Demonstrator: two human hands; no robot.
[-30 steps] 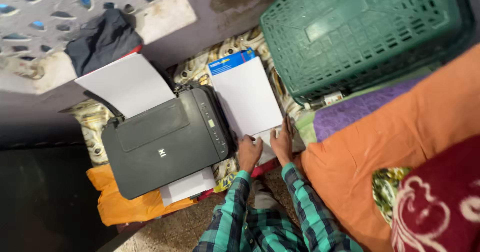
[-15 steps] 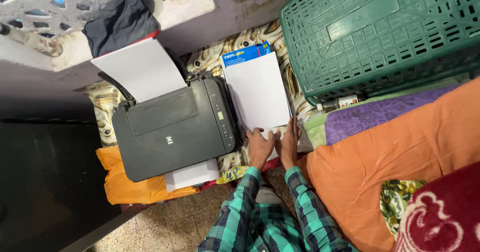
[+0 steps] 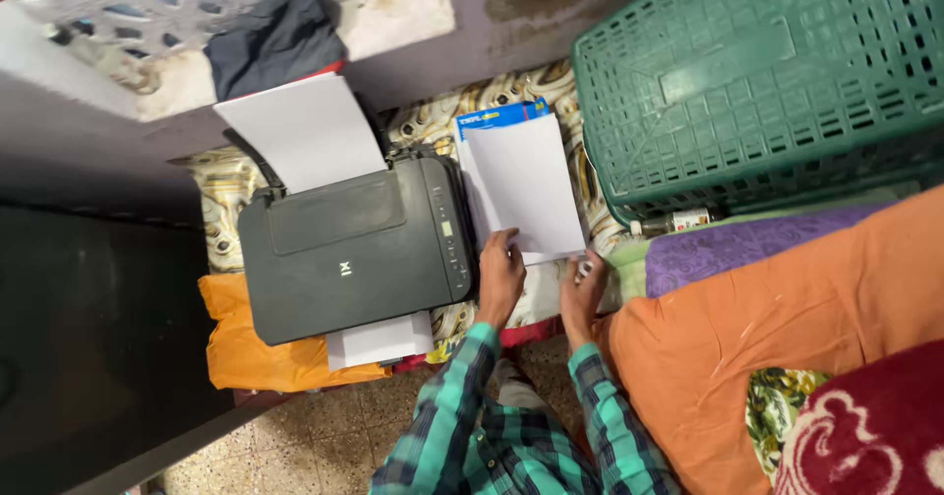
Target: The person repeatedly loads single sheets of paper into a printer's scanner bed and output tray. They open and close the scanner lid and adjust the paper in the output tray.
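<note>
Resting just to the right of the dark printer (image 3: pixel 356 247), the stack of white paper (image 3: pixel 524 188) lies on its blue wrapper (image 3: pixel 500 116) as it did a second ago, so little has shifted apart from the view drawing closer. The left hand (image 3: pixel 500 279) lies flat with fingers spread on the stack's near left corner, hard against the printer's control edge, while the right hand (image 3: pixel 582 293) curls loosely at the near right corner, further from the printer; whether it pinches a sheet I cannot tell. Beyond the stack, away from the printer, sits a green plastic crate (image 3: pixel 757 72), and white sheets (image 3: pixel 300 131) stand in the printer's rear tray, so the hands seem only to be squaring the pile.
</note>
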